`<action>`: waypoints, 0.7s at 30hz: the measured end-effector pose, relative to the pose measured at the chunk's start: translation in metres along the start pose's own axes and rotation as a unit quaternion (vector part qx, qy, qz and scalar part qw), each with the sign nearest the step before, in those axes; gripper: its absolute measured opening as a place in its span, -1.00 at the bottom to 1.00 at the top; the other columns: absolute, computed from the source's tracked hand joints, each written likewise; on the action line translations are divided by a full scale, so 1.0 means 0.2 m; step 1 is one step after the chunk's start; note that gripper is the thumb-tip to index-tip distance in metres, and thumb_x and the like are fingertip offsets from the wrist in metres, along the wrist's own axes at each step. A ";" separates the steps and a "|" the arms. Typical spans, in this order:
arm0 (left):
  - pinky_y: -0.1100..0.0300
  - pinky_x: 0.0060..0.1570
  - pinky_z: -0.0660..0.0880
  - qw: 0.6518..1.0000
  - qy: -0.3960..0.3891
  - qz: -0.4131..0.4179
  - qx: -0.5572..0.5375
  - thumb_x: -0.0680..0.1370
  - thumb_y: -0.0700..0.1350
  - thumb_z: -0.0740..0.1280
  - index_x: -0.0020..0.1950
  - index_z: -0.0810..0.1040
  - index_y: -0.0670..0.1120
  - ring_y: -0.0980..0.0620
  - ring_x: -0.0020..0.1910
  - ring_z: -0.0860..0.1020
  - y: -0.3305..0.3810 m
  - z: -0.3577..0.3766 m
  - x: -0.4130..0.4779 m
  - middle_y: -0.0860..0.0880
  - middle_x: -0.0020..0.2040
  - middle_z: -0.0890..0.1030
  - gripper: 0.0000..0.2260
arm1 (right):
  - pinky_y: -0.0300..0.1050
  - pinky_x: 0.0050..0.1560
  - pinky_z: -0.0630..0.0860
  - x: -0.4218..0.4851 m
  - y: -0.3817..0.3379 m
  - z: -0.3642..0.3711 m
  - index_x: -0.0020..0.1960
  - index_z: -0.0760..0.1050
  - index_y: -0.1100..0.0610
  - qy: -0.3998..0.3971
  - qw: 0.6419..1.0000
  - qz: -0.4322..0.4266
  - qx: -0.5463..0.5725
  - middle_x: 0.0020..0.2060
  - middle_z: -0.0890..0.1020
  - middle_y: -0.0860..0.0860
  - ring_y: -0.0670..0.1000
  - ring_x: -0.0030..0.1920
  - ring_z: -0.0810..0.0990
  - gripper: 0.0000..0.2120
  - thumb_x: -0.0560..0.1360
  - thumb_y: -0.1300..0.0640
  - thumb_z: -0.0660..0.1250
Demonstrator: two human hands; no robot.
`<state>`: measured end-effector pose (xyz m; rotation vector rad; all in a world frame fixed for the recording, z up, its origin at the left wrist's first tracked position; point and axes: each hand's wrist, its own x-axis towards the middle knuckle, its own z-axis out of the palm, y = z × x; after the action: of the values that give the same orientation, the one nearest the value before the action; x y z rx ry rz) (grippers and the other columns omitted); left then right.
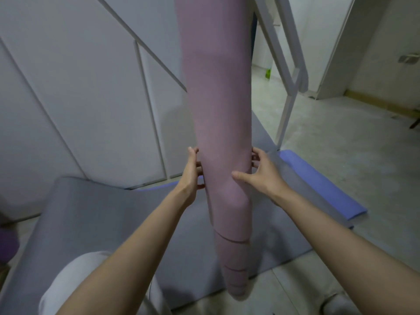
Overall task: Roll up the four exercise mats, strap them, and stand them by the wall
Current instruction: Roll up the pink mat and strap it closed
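A rolled pink mat [218,105] stands upright in front of me, its lower end on the floor near my feet and its top out of frame. Thin dark bands circle its lower part. My left hand [192,172] grips its left side, fingers curled behind the roll. My right hand [259,171] holds its right side, thumb across the front and fingers wrapped round the back. A grey mat [109,214] lies unrolled on the floor beneath. A blue-violet mat [322,180] lies flat under it, showing at the right.
White panelled wall [75,92] slopes along the left behind the mats. A white metal post and railing [288,103] stand right of the roll. Bare concrete floor [354,142] stretches right toward white cabinets. A purple object [6,244] sits at the left edge.
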<state>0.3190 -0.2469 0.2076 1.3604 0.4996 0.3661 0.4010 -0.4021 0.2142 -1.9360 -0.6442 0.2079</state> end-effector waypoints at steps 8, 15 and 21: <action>0.05 -0.01 0.38 0.997 0.025 0.047 0.052 0.62 0.21 0.01 0.14 0.35 -0.16 0.02 -0.03 0.44 0.03 -0.02 -0.01 -0.08 0.03 0.48 -0.56 | -0.26 0.09 0.47 -0.04 -0.02 0.04 0.15 0.35 0.06 -0.043 0.998 0.019 0.050 0.07 0.55 -0.06 -0.08 0.09 0.54 -0.45 0.29 0.14 0.57; -0.03 0.09 0.48 0.998 0.024 0.034 0.048 0.66 0.12 -0.09 0.01 0.52 0.10 0.14 -0.08 0.53 0.13 -0.14 -0.05 0.09 -0.05 0.59 -0.61 | -0.05 0.26 0.48 0.01 -0.22 0.15 0.37 0.31 0.17 0.022 0.997 -0.039 0.060 0.24 0.50 0.07 -0.03 0.23 0.51 0.18 -0.10 -0.37 0.54; 0.25 -0.17 0.52 0.993 0.077 0.081 -0.026 0.65 -0.03 0.03 -0.05 0.55 0.04 0.19 -0.18 0.59 0.16 -0.17 -0.07 0.13 -0.19 0.65 -0.70 | 0.04 0.34 0.39 0.06 -0.33 0.20 0.45 0.18 0.16 0.014 0.997 -0.056 0.050 0.32 0.39 0.06 0.01 0.32 0.41 0.16 0.01 -0.25 0.58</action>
<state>0.2901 -0.2206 0.2369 1.3322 0.5046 0.6163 0.3724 -0.3434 0.2559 -1.7986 -0.7070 0.1395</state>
